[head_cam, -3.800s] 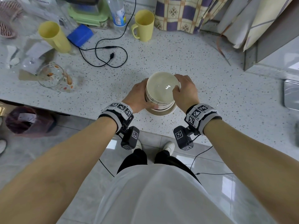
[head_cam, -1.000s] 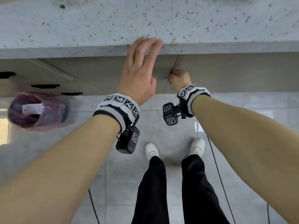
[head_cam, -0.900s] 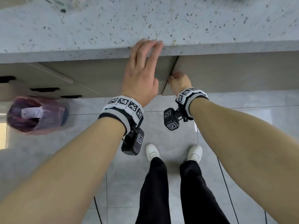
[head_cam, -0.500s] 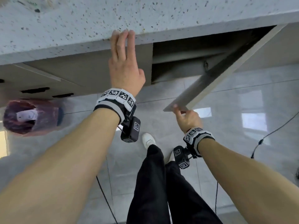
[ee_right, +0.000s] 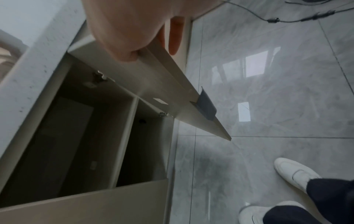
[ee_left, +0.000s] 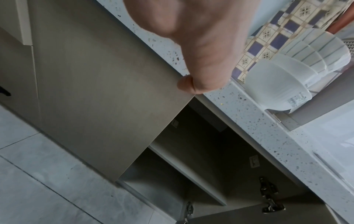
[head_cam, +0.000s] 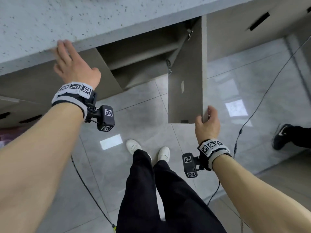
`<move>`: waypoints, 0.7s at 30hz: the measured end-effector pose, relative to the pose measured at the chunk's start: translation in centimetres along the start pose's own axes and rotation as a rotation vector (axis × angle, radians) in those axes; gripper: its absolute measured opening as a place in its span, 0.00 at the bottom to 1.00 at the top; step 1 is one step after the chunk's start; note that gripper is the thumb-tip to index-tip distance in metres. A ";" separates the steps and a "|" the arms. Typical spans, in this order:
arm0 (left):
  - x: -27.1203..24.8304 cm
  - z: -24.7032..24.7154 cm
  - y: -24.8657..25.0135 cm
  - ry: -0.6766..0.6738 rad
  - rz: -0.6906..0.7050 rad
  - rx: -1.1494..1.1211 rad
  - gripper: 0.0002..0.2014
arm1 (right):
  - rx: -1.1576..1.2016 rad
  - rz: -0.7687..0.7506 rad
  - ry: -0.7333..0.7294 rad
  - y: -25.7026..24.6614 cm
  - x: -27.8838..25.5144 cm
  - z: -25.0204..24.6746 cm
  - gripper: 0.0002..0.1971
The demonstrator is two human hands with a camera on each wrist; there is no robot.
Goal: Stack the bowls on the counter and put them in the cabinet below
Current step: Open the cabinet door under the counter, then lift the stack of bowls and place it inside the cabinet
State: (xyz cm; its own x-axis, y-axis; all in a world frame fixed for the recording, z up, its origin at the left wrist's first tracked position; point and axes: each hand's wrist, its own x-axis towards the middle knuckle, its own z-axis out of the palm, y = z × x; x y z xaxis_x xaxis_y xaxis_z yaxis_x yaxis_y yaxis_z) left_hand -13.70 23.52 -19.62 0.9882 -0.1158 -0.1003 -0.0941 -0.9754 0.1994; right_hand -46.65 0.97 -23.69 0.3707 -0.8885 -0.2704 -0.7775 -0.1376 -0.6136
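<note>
Right hand grip: fingers curled round free edge of cabinet door, swung fully out. Left hand grip wide, flat fingers resting on front edge of table, holding nothing. Bowls stacked on table near front edge, above open cabinet. Judgement: leave door wide, release it, lift stack with both hands under lowest bowl, lower level onto shelf. Sticker on lowest bowl too blurred to read.

You're standing in a home kitchen: a speckled stone counter runs above taupe base cabinets, glossy grey floor tiles lie underfoot, and stacked white bowls sit before a patterned tile backsplash
</note>
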 end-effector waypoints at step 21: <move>-0.9 -7.0 3.9 -0.292 0.174 -0.297 0.44 | -0.010 -0.217 -0.167 -12.0 3.6 -6.7 0.31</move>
State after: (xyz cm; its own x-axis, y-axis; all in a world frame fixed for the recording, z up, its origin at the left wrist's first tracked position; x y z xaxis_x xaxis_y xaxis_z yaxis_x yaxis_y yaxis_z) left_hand -14.08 21.14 -11.97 0.8812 -0.3630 -0.3028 -0.1748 -0.8454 0.5047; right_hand -39.39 -3.48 -12.30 0.6075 -0.7530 -0.2528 -0.6754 -0.3222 -0.6634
